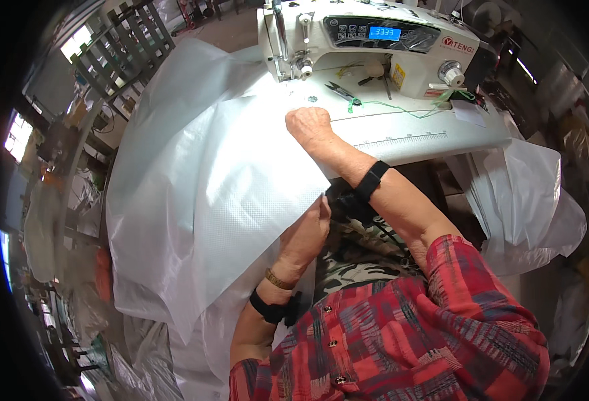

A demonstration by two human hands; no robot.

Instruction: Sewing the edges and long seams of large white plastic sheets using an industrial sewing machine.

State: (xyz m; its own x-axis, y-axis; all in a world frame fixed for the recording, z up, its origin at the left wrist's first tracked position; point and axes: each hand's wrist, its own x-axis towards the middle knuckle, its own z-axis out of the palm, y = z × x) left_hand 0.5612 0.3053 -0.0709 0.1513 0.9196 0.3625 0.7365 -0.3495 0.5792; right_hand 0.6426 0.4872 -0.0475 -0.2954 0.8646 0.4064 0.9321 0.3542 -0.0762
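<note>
A large white woven plastic sheet [241, 180] spreads from the sewing machine [374, 37] down over the table's left side, toward my lap. My right hand [310, 125] is closed on the sheet's right edge, just in front of the needle area. Lower down, my left hand [306, 234] grips the sheet near its corner; some of its fingers are hidden by the sheet. Bright light washes out the plastic under the machine head, so the needle and any seam cannot be made out.
Small scissors [342, 94] and green thread [401, 107] lie on the machine bed, right of my right hand. More white plastic sheets [525, 200] hang at the table's right side. A slatted rack [124, 50] stands at the far left.
</note>
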